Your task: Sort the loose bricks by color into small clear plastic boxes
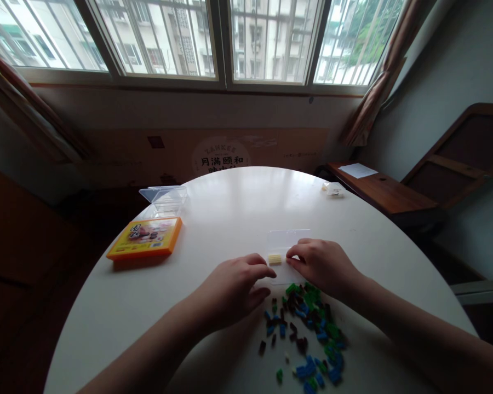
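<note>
Cream brick piece [275, 258] between left fingers [267, 270]; right fingers [294, 262] just beside.

At the near middle of the counter [238, 208], the left hand [234, 284] and the right hand [322, 265] flank a small block [275, 258] lying on a tray [285, 239]. A scatter of bricks [308, 328] lies just before the right hand. A box [145, 238] sits at the counter's left edge, a case [164, 198] just behind it. A small container [333, 189] lies at the far right edge. To the right stands a desk [378, 191] with a sheet of paper [358, 171] on it.
</note>
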Tool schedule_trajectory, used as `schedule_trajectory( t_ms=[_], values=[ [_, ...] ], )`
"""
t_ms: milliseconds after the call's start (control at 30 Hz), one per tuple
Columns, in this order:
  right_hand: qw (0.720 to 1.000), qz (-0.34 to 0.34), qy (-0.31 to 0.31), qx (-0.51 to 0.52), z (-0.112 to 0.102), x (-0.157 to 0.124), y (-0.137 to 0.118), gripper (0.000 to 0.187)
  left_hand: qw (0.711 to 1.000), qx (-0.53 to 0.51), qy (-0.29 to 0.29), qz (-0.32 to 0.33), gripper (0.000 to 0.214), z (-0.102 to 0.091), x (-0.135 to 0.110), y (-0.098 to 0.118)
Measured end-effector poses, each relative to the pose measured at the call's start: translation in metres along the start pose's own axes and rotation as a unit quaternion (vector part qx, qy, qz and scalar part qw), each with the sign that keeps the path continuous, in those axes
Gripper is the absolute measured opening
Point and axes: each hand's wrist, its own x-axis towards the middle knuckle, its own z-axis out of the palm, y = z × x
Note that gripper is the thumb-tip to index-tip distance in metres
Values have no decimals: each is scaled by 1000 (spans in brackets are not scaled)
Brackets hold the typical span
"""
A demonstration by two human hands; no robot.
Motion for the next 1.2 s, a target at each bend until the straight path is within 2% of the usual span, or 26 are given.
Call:
schedule_trajectory(
  t_ms=[433,733,1200],
  values=[
    [1000,-2,-12,19,-1,-2,-2,21,1000,-1,11,20,27,0,0,-1],
    [999,-5,5,41,-1,-3,0,22,1000,-1,1,8,27,-2,-1,1],
    [999,-8,-9,31,3,-2,1,23,1000,-3,1,13,28,-2,-1,1]
  ],
)
